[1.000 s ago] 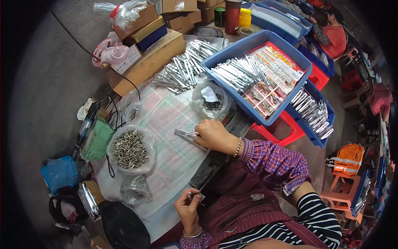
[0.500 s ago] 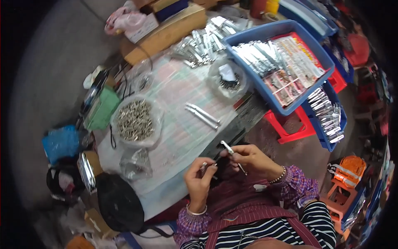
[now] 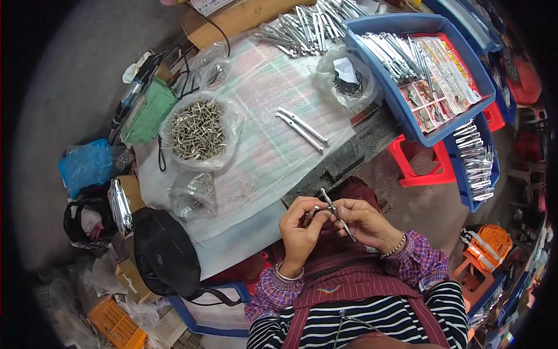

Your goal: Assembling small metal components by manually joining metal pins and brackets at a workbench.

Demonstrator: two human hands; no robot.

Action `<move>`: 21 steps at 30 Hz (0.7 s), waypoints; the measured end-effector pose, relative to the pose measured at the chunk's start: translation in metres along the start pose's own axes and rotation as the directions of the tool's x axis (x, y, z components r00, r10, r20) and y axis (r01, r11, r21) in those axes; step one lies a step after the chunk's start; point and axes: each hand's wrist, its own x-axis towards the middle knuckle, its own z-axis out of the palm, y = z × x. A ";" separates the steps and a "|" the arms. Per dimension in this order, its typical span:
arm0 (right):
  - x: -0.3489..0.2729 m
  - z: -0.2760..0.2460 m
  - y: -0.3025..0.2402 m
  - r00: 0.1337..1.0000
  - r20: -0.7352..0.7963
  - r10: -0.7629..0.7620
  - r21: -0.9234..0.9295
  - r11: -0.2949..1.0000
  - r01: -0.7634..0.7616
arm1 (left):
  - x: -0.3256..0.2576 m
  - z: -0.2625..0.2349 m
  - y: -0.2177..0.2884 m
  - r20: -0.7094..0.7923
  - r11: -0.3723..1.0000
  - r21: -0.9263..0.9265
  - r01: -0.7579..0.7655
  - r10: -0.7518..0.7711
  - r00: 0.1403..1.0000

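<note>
Both hands come in close over the lap, just off the table's edge, fingertips almost meeting. The right hand point(image 3: 371, 222) has a slim metal bar point(image 3: 328, 198) pinched between thumb and fingers, its upper end tilted toward the table! The left hand point(image 3: 298, 228), right beside it, grips a small metal piece point(image 3: 315, 208), mostly hidden by the fingers; whether that piece touches the bar, I cannot tell. Up on the cloth-covered table point(image 3: 256, 99), two silvery bars point(image 3: 303, 126) lie side by side at a slant. Over to their left, a heap of screws point(image 3: 197, 129) fills a container lined with clear plastic, a smaller clear bag point(image 3: 185, 200) just below. And on the right, the blue tray point(image 3: 456, 128) carries more bars point(image 3: 388, 55) alongside a printed sheet point(image 3: 444, 72), above a red stool point(image 3: 427, 177).
</note>
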 end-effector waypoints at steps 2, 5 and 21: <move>-0.001 0.002 0.000 1.000 -0.010 -0.003 -0.003 1.000 0.003 | 0.000 0.000 -0.002 0.000 1.000 0.002 -0.004 0.004 1.000; -0.001 0.003 -0.002 1.000 -0.018 -0.005 -0.016 1.000 0.004 | -0.001 0.000 -0.002 0.000 1.000 -0.011 -0.008 0.008 1.000; -0.002 -0.006 0.000 0.999 0.015 0.044 -0.007 0.999 -0.044 | 0.002 -0.006 0.005 0.163 0.923 -0.238 0.303 -0.270 0.949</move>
